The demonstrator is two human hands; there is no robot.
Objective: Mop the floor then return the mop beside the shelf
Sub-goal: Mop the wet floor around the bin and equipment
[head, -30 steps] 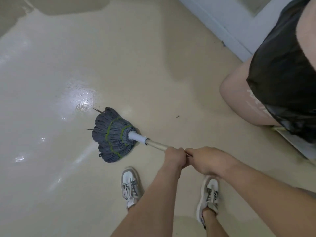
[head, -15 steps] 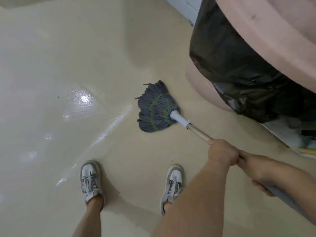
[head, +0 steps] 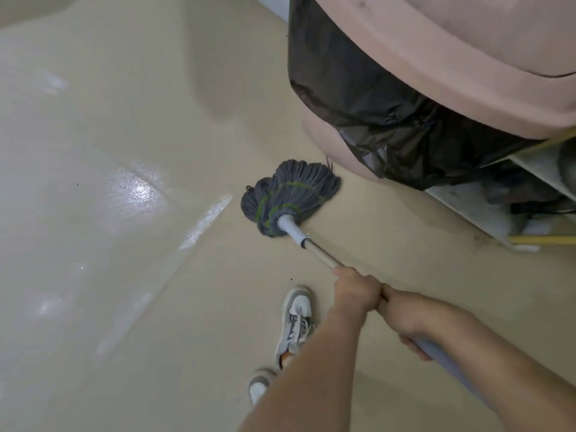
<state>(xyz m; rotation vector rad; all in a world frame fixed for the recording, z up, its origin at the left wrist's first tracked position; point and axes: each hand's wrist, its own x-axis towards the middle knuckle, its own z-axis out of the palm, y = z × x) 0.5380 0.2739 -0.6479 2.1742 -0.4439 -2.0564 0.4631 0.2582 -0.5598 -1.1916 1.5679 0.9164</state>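
Note:
A grey string mop head (head: 290, 194) with green stitching lies pressed on the wet beige floor (head: 124, 213), right at the foot of a pink bin. Its handle (head: 314, 247) runs down and right into my hands. My left hand (head: 357, 289) grips the metal shaft lower down the pole. My right hand (head: 411, 319) is wrapped around the grey upper part just behind it. A white shelf (head: 467, 204) with dark things on it stands low at the right edge, behind the bin.
A large pink bin (head: 452, 67) lined with a black bag (head: 358, 98) fills the upper right. A yellow stick (head: 542, 240) lies by the shelf's base. My two sneakers (head: 296, 319) stand at the bottom centre. Shiny wet floor spreads to the left.
The mop head has swept right and forward, from the open floor to the bin's base. My view has swung right, and my feet have shifted with it.

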